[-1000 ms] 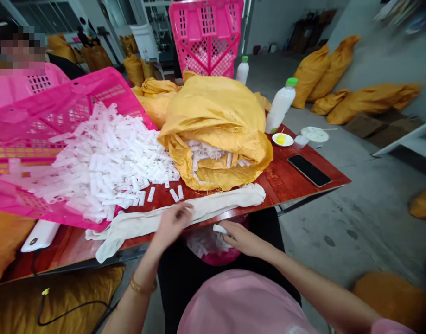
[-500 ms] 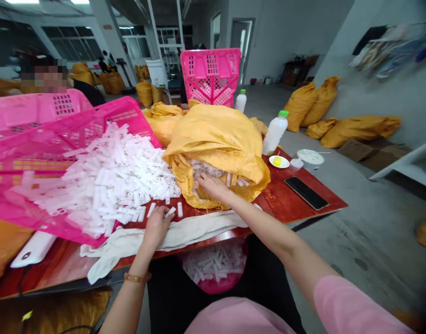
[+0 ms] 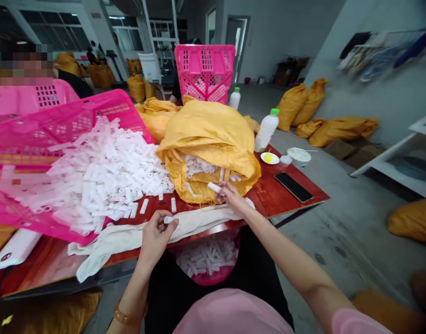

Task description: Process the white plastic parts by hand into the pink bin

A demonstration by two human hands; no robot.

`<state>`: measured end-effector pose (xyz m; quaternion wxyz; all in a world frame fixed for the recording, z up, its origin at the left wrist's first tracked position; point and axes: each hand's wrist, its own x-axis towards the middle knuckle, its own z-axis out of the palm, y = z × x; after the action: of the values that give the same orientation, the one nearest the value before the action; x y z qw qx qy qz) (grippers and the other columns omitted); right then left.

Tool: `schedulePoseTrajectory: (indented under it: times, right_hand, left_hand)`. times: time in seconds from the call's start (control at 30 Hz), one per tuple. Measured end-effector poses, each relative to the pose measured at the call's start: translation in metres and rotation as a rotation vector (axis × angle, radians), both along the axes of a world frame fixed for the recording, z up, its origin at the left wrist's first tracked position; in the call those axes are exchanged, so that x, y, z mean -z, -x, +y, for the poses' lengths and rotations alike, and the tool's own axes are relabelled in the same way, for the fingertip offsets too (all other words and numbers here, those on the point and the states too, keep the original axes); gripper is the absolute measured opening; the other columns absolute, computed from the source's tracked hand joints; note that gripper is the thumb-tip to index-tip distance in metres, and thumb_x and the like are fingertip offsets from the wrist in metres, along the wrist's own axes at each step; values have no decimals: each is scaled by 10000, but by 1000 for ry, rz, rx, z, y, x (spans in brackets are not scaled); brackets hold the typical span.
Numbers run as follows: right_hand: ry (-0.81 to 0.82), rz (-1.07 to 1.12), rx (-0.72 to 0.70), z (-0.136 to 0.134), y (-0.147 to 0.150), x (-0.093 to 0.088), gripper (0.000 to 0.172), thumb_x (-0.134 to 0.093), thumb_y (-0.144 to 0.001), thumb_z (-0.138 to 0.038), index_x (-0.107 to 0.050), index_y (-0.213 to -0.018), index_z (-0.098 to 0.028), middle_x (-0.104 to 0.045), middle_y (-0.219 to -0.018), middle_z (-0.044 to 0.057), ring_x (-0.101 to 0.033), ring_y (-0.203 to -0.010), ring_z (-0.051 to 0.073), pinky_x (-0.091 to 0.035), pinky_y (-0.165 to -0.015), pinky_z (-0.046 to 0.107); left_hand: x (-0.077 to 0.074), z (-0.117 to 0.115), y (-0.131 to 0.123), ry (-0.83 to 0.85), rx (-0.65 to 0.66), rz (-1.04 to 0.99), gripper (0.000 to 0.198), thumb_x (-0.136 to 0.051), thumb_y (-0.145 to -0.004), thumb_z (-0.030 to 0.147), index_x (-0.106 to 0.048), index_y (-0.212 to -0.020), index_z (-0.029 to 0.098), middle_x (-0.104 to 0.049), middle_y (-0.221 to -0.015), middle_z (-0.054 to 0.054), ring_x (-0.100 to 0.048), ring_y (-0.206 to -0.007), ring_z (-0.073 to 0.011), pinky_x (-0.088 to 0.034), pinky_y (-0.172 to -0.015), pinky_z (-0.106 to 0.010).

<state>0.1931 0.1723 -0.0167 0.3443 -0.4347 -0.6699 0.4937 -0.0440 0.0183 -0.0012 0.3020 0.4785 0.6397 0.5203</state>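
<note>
L hand [image 3: 157, 237] grips white tube [image 3: 168, 220], R hand [image 3: 232, 197] 2nd tube [image 3: 214, 187].

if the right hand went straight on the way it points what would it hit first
Most likely the lower fold of the yellow woven sack, just beyond the white tube in the right hand; depth is unclear here.

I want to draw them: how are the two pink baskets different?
The near pink crate lies tilted, but the far pink crate stands upright. The near one holds a heap of white tubes; the far one shows none. Both are bright pink plastic with holes.
</note>
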Motion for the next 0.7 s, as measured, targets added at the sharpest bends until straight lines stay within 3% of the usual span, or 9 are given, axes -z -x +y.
schedulePoseTrajectory:
  times: [0.17,0.27,0.33,0.4,0.47,0.53,0.63,0.7]
  right_hand:
    - [254,268,-203,-66,-10,-10,310,-480,-863,-290,-559,-1126,-146,-463,-721,-32,-425,-583,109,-369,-555,232]
    - [320,322,-319,-92,-10,-17,305,-601,-917,-363,-599,-1145,-160,-475,-741,-35,-382,-587,95,-309,-543,224]
    - [211,264,-358,-101,-10,-19,300,-589,-965,-420,-609,-1140,-177,-561,-840,-5,-451,-648,110,-362,-598,233]
    - [-8,130,-344,-105,-13,-17,265,-540,-1007,-406,-611,-1141,-188,-626,-960,33,-550,-788,153,-432,-733,271]
    - [-259,-39,-298,-106,-15,-15,238,-492,-1032,-341,-594,-1186,-190,-654,-1078,78,-597,-954,208,-444,-868,324]
    - [-402,-163,-279,-106,-18,-14,245,-456,-1041,-290,-564,-1237,-191,-652,-1169,109,-609,-1040,235,-443,-911,347]
    - [-387,-194,-316,-108,-18,-19,205,-454,-1056,-299,-566,-1194,-198,-672,-1119,82,-635,-1002,215,-460,-873,312]
    - [-352,-180,-347,-109,-16,-21,191,-463,-1061,-322,-570,-1157,-197,-680,-1042,55,-646,-940,192,-467,-833,285]
  left_hand:
    - [-26,-6,-35,-15,15,-2,339,-669,-884,468,-672,-1053,175,-620,-697,16,-464,-526,-101,-386,-500,-213]
    - [-37,-13,-50,-91,-11,167,295,-645,-920,433,-707,-1074,188,-709,-819,-21,-560,-611,-120,-454,-593,-231]
    - [-41,-17,-54,-137,48,290,251,-623,-941,389,-722,-1060,192,-746,-941,-44,-628,-729,-142,-484,-675,-239]
    - [-43,-20,-53,-121,134,349,243,-603,-956,378,-729,-1037,187,-757,-966,-48,-649,-767,-151,-487,-683,-235]
    - [-43,-21,-49,-52,200,354,267,-589,-964,406,-732,-1000,184,-749,-863,-28,-616,-664,-136,-467,-613,-226]
    - [-43,-22,-45,-3,195,350,292,-588,-961,436,-734,-980,184,-723,-768,-5,-548,-561,-118,-437,-553,-224]
    - [-40,-22,-43,-54,83,383,289,-597,-958,435,-730,-1019,186,-730,-805,-9,-531,-556,-115,-451,-577,-230]
    - [-38,-23,-45,-109,81,424,277,-604,-956,418,-727,-1043,186,-750,-898,-30,-591,-639,-132,-483,-649,-240]
